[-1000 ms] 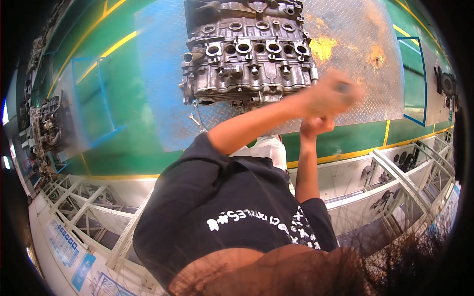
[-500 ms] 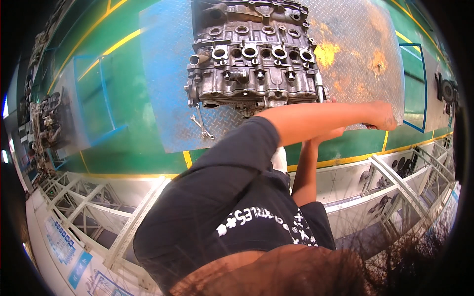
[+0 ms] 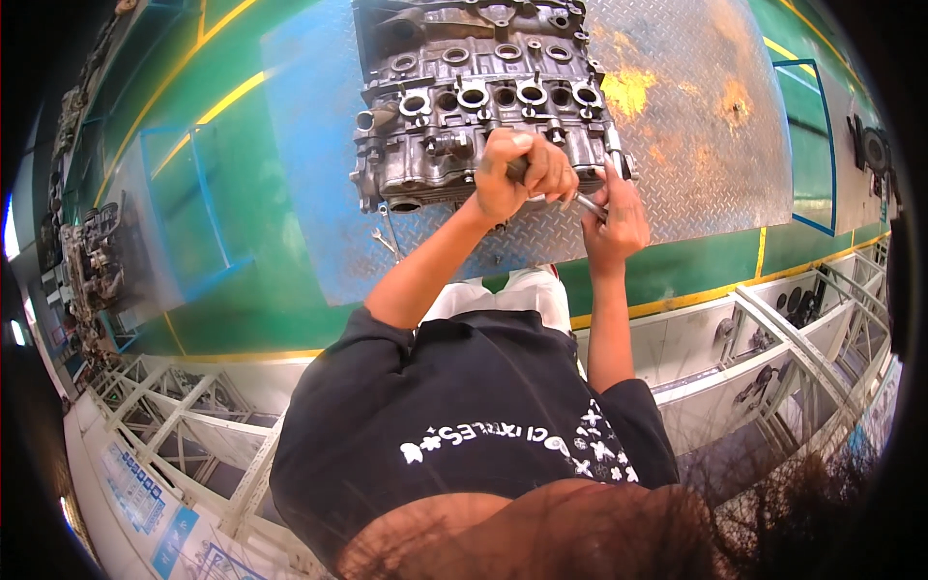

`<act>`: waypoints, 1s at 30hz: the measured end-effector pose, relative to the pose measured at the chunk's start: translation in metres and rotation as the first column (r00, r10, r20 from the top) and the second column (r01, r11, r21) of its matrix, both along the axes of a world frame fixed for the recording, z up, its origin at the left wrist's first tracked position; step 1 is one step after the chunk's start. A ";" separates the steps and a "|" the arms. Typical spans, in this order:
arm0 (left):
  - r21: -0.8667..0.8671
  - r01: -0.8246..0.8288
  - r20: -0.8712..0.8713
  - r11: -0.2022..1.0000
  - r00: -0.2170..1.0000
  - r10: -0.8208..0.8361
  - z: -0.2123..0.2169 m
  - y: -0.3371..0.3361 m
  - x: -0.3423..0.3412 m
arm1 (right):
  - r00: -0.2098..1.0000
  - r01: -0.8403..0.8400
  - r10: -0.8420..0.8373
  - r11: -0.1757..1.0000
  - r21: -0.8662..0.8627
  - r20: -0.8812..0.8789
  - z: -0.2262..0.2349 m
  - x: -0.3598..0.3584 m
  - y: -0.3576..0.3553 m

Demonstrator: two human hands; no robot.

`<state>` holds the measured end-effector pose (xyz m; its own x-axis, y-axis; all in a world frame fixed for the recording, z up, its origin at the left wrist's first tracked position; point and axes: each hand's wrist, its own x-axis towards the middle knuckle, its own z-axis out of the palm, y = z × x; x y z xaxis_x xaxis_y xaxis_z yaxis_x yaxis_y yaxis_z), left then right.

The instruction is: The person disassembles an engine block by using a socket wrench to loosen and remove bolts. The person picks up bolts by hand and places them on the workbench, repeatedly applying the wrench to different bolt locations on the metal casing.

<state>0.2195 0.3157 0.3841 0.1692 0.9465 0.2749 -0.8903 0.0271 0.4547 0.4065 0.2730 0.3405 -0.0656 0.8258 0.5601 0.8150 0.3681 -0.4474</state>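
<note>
A greasy metal engine cylinder head (image 3: 483, 159) lies on the diamond-plate table top (image 3: 677, 193). My left hand (image 3: 522, 174) is closed round the dark grip of a ratchet wrench, in front of the cylinder head's near side. The wrench's silver shaft (image 3: 590, 206) runs right from that fist to my right hand (image 3: 617, 220). My right fingers are closed round the wrench's right end, by the near right corner of the cylinder head. Just beyond them a silver socket extension (image 3: 614, 145) stands against that corner; its lower end is hidden.
Small wrenches (image 3: 387, 235) lie on the plate left of my left forearm. A white metal frame (image 3: 764, 338) with shelves of parts stands behind me. Other engine parts (image 3: 97, 261) stand far left, and a dark round part (image 3: 873, 150) far right. Blue-framed stands flank the table.
My left hand has swung from the far right, across my right arm, to the cylinder head's near side. My right hand, partly hidden before, now shows on the wrench.
</note>
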 end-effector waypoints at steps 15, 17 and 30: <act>-0.230 0.342 -0.943 0.911 0.152 -0.295 0.016 0.109 0.277 | 0.784 0.172 -0.297 0.948 -0.269 -0.544 -0.017 0.028 0.004; -0.107 0.212 -0.939 0.971 0.299 -0.169 0.028 0.100 0.264 | 0.349 0.189 -0.338 0.939 -0.287 -0.874 -0.024 0.028 0.007; -0.001 0.057 -0.442 0.998 0.896 -0.051 0.018 0.005 0.033 | 0.987 0.058 -0.057 0.998 0.007 -0.149 -0.034 0.012 -0.018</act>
